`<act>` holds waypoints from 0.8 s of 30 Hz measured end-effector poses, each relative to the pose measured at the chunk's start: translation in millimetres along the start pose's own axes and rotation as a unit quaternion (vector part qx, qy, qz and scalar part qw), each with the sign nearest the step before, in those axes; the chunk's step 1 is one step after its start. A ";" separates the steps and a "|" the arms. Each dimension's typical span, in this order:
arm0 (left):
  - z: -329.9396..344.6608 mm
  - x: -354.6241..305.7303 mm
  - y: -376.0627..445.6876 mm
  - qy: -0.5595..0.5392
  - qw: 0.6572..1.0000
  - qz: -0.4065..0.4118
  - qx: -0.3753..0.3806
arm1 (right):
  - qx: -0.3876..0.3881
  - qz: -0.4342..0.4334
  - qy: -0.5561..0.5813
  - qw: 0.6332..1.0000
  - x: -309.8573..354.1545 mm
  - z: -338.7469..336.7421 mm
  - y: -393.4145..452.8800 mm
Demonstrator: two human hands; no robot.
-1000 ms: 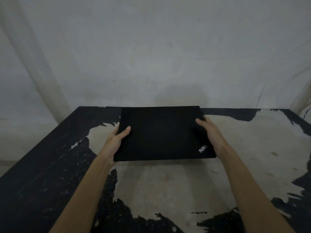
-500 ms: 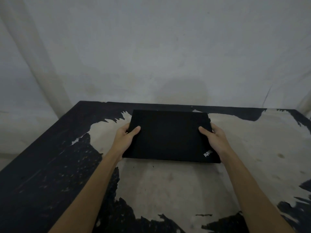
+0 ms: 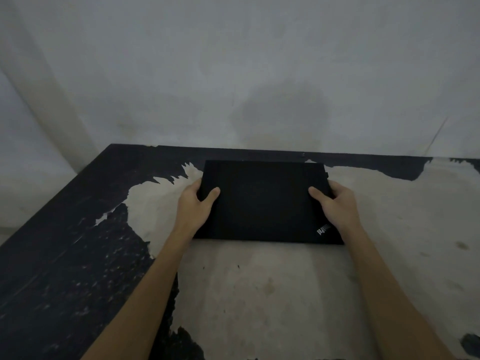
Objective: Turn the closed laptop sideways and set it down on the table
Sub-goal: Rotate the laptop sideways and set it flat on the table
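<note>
Fingers (image 3: 337, 188) curled round the closed laptop (image 3: 265, 201) — both short edges gripped.
Left hand (image 3: 193, 203) and right hand (image 3: 337, 206) lay thumbs on the lid — table (image 3: 259, 294) beneath.

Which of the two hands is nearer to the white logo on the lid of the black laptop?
The right hand. It grips the right edge of the closed black laptop, just above the white logo; the left hand holds the opposite edge.

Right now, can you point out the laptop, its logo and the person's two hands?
laptop (image 3: 262, 201): head view, middle of the closed black lid.
logo (image 3: 323, 229): head view, lettering at the lid's near right corner.
left hand (image 3: 193, 206): head view, back of hand.
right hand (image 3: 337, 206): head view, back of hand.
</note>
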State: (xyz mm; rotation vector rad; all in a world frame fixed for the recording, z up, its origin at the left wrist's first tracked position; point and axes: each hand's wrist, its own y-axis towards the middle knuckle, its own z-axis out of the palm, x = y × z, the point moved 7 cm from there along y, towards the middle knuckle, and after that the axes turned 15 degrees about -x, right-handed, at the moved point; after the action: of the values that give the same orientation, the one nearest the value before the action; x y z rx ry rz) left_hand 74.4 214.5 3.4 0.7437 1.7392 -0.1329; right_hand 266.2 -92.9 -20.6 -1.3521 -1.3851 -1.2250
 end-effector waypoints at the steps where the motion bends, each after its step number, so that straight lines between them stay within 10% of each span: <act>1: 0.0 -1.1 0.4 0.008 1.000 0.012 -0.003 | -0.003 -0.012 -0.015 1.000 1.5 0.0 -0.5; 24: 8.9 9.3 12.3 0.174 0.984 0.034 0.024 | -0.032 -0.114 -0.225 0.967 12.2 -5.1 -3.7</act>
State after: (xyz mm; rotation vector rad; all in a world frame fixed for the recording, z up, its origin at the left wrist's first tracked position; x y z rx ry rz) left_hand 87.4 224.0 -4.3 0.9006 2.0432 0.0034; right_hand 261.2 -95.4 -8.0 -1.6189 -1.8737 -1.1592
